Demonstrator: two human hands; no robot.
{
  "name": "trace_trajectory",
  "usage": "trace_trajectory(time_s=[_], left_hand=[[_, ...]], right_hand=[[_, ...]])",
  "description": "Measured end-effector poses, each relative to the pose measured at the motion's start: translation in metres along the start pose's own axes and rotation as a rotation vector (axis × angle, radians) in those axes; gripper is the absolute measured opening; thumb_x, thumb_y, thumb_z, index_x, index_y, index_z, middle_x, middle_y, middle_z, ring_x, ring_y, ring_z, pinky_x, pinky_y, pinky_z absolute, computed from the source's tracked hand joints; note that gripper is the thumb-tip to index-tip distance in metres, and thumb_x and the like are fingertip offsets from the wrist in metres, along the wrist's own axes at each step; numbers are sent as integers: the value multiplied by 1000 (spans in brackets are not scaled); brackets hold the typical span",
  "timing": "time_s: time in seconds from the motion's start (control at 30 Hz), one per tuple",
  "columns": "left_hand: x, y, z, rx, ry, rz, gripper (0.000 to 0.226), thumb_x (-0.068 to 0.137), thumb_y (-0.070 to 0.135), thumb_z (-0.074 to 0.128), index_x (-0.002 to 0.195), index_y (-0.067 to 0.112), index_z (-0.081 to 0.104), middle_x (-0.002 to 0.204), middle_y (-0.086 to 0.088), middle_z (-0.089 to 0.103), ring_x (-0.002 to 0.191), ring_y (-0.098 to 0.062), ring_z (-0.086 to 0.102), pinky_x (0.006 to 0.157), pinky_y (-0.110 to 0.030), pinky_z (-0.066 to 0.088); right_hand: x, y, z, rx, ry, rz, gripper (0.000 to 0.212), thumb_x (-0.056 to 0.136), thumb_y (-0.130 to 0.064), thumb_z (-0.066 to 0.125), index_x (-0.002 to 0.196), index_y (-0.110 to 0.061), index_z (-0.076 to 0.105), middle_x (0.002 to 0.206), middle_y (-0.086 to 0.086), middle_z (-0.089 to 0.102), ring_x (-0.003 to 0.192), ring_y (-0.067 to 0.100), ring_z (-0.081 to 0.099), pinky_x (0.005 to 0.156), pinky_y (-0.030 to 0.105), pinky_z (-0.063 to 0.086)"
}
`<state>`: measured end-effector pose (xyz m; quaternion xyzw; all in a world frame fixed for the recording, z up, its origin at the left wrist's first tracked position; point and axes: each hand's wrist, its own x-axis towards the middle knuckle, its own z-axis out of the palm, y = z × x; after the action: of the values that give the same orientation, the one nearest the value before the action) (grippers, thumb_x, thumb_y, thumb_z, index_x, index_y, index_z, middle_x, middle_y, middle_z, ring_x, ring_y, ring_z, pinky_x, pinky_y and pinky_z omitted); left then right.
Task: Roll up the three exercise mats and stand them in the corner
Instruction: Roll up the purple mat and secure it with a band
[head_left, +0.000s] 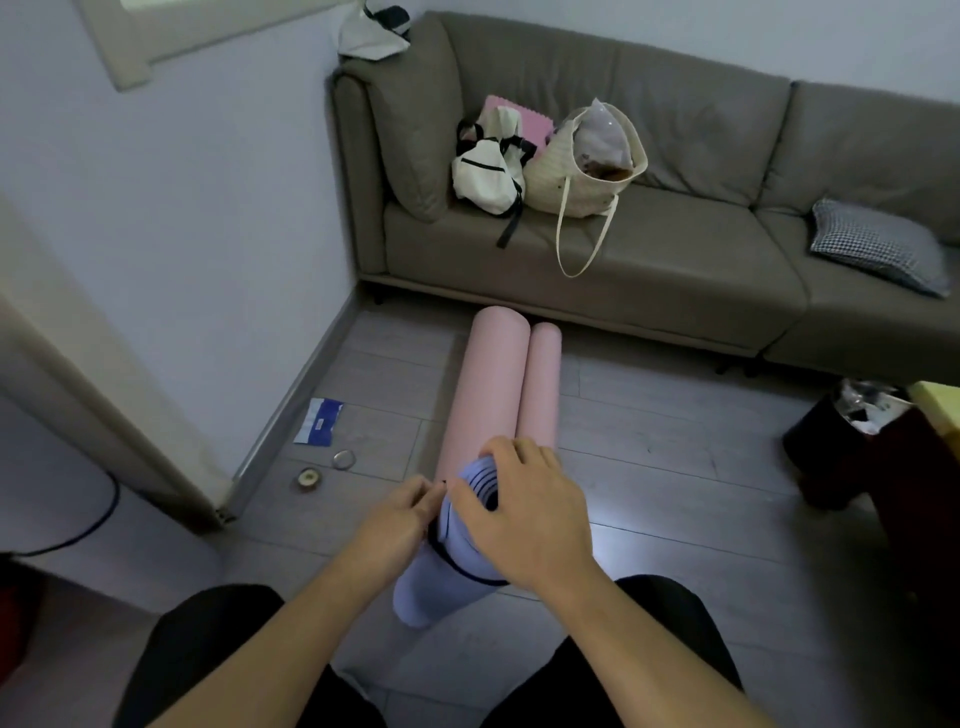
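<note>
A rolled lavender mat (421, 592) stands tilted on the floor between my knees, its spiral end up. A thin black band (457, 569) loops around its upper part. My right hand (524, 514) grips the top of the roll, fingers curled over the rim. My left hand (400, 525) pinches the black band at the roll's left side. Two rolled pink mats lie side by side on the floor beyond it, a thick one (485, 384) on the left and a thinner one (541, 384) on the right, pointing at the sofa.
A grey sofa (675, 270) with bags (587, 166) and a checked cushion (878, 247) fills the back. The wall corner (358, 291) is left of it. A blue-white packet (319, 421), a ring (344, 459) and a tape roll (307, 478) lie by the skirting. A dark bin (852, 447) stands at right.
</note>
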<state>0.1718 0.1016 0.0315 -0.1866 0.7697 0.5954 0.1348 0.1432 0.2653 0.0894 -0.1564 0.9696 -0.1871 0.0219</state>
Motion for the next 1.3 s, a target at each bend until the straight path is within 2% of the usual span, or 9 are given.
trace_trajectory(time_s=[0.3, 0.5, 0.67, 0.83, 0.93, 1.03, 1.13, 1.2, 1.3], left_hand=[[17, -18, -8, 650, 17, 144, 17, 101, 10, 50, 84, 14, 47, 86, -4, 59, 84, -28, 65, 69, -38, 47], [33, -36, -14, 826, -102, -51, 20, 103, 14, 46, 121, 10, 54, 127, -15, 64, 114, -34, 65, 92, -40, 52], [54, -56, -21, 688, -105, -109, 9, 105, 11, 43, 100, 15, 49, 123, -20, 68, 112, -38, 65, 86, -38, 49], [73, -89, -31, 749, -109, -207, 25, 106, 18, 44, 115, 5, 64, 123, -16, 67, 109, -34, 66, 90, -38, 53], [64, -78, -39, 521, -63, -369, 27, 107, 22, 53, 98, 0, 66, 99, -16, 71, 84, -32, 67, 76, -37, 55], [63, -63, -53, 204, 108, -448, 24, 102, 13, 56, 111, -5, 70, 112, -19, 74, 91, -35, 69, 77, -40, 57], [53, -25, -59, -210, 341, -133, 11, 98, 23, 64, 98, 18, 74, 107, -7, 76, 98, -25, 72, 86, -43, 57], [36, 13, -58, -372, 187, 31, 15, 99, 42, 64, 109, 34, 72, 113, 12, 73, 106, -8, 69, 92, -33, 54], [12, 52, -51, -176, 23, 155, 18, 100, 51, 61, 114, 40, 66, 106, 22, 70, 97, 11, 63, 80, -14, 48]], right_hand=[[14, 4, 4, 9, 9, -13, 62, 86, -80, 30, 118, -36, 58, 113, -17, 59, 106, 11, 53, 82, 35, 52], [34, -4, 4, 8, -38, -35, 49, 89, -79, 41, 108, -35, 55, 107, -18, 59, 100, 9, 53, 77, 31, 45], [48, -11, 6, 19, -60, -37, 45, 90, -76, 45, 105, -35, 56, 105, -17, 60, 99, 9, 53, 77, 32, 45], [56, -31, 10, 1, -91, -65, 60, 80, -82, 29, 107, -37, 57, 106, -18, 60, 100, 8, 52, 80, 32, 48], [64, -40, 12, -26, -97, -29, 64, 78, -83, 25, 107, -36, 56, 107, -17, 59, 100, 10, 54, 80, 36, 51], [73, -36, 9, 2, -86, 39, 62, 78, -84, 29, 105, -37, 58, 106, -16, 61, 100, 14, 58, 80, 39, 54], [76, -33, 7, 67, -76, 84, 57, 79, -83, 38, 105, -38, 62, 106, -16, 62, 98, 12, 59, 79, 37, 52], [78, -36, 9, 198, -44, 116, 44, 83, -74, 53, 105, -38, 66, 104, -18, 65, 96, 10, 62, 81, 34, 53], [78, -45, 4, 750, 101, 211, 8, 96, -20, 69, 97, -25, 76, 92, -12, 75, 92, 9, 70, 80, 27, 56]])
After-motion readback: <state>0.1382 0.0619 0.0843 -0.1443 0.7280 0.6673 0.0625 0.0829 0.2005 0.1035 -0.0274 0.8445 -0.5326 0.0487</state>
